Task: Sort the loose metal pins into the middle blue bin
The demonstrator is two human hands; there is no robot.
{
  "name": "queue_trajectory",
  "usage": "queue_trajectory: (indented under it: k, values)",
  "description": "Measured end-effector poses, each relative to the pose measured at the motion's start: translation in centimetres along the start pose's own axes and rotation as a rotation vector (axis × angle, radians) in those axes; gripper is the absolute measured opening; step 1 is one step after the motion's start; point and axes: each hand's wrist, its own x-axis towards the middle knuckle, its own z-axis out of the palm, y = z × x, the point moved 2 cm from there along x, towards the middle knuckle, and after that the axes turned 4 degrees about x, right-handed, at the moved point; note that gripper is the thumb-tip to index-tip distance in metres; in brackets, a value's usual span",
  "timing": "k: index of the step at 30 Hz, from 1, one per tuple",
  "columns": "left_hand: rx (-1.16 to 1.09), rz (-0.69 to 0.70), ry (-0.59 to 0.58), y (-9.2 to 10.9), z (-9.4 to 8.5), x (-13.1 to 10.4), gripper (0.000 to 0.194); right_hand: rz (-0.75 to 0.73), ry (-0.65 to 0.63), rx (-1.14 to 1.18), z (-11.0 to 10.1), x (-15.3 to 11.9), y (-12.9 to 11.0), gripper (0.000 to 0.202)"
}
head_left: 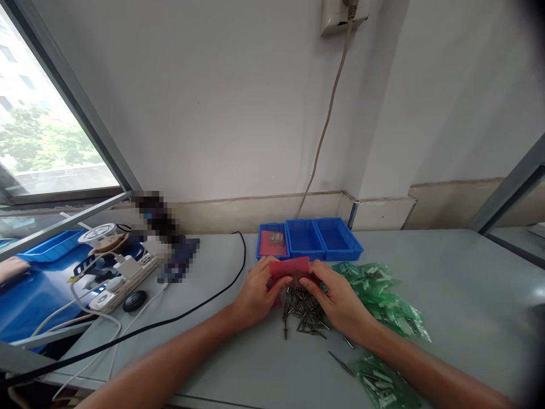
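Observation:
Both hands grip a small red plastic bag [293, 267] by its two sides, above the table. My left hand [258, 288] closes on its left side, with the thumb pressed in at the lower edge. My right hand [339, 296] pinches the right side the same way. What the bag contains is hidden. Just below lies a pile of thin metal pieces [305, 311] that look like rivets. Green plastic bags [385, 289] holding similar metal pieces lie beyond my right hand. Another green bag [381, 382] lies near my right forearm, beside a loose metal piece [340, 362].
Three joined blue trays [304, 238] stand near the wall; the left one holds a flat red bag [272, 243]. A black cable [191, 309] crosses the grey table on the left. A power strip [123, 284], chargers and a black mouse-like object [135, 301] lie at far left.

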Motion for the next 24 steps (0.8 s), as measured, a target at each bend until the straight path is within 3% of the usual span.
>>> queue_trajectory:
  k: [9, 18, 24]
  values:
    - [0.013, 0.005, -0.021, 0.77, -0.35, 0.18, 0.029, -0.022, 0.006, -0.016, -0.03, 0.00, -0.48, 0.018]
    - [-0.010, -0.028, -0.026, 0.06, 0.13, -0.15, 0.028, 0.053, 0.023, 0.075, -0.29, -0.07, -0.69, 0.013]
    - [-0.093, -0.110, 0.065, -0.14, 0.21, -0.58, 0.051, 0.155, 0.064, 0.221, -0.32, -0.07, -0.59, 0.016]
